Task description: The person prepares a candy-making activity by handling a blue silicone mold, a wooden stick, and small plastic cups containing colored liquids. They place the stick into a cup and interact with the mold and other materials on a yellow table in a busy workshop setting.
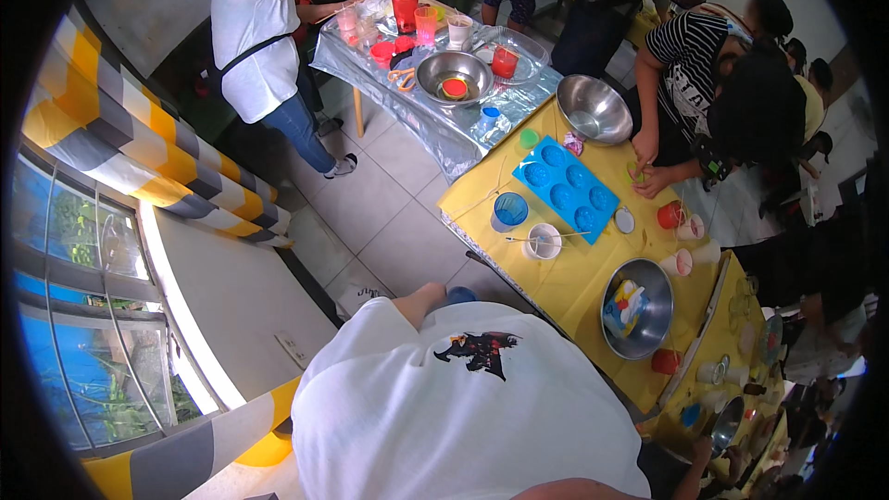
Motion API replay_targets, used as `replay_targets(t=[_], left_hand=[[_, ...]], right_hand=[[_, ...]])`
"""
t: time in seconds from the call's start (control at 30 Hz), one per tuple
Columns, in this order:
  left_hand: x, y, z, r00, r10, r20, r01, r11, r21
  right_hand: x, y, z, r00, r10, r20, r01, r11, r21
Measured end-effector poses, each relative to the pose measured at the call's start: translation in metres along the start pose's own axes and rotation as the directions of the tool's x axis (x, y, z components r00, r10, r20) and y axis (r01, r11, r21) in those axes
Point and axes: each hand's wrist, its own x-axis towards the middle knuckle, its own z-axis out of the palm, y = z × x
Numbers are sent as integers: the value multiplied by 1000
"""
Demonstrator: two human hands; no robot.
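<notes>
My left forearm point(421, 303) shows past the sleeve of my white shirt point(472, 407); the hand itself is hidden behind the shirt. Close by that forearm, the top of a blue object point(460, 294) peeks out, too covered to name or to tell if I touch it. Only a strip of my right arm point(583, 490) appears at the lower edge, its hand out of sight. On the yellow-covered table ahead to the right lie a blue silicone mold point(567, 189) with round cavities, a blue cup point(509, 210) and a white cup point(543, 242) with sticks across it.
Steel bowls point(594, 109) stand on the tables, one point(637, 308) holding a colourful packet. A foil-covered table point(394, 83) bears orange scissors point(402, 80) and red cups. A person in white point(255, 32) works there; another in stripes point(681, 56) leans over the yellow table. Curtains point(139, 120) hang left.
</notes>
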Motion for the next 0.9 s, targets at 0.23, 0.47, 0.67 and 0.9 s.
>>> replay_targets(t=[0.23, 0.47, 0.67, 0.9], left_hand=[[-10, 0, -4, 1000, -6, -15, 6, 1000, -9], [20, -12, -3, 945, 327, 17, -324, 927, 191], [51, 30, -41, 968, 245, -45, -239, 965, 110], [68, 102, -57, 973, 229, 12, -226, 948, 222]], right_hand=[[-41, -110, 30, 996, 26, -84, 4, 940, 340], [-145, -373, 102, 882, -457, 119, 177, 554, 813], [-159, -494, 38, 765, -639, 76, 316, 476, 821], [-192, -491, 38, 828, -548, 116, 248, 544, 801]])
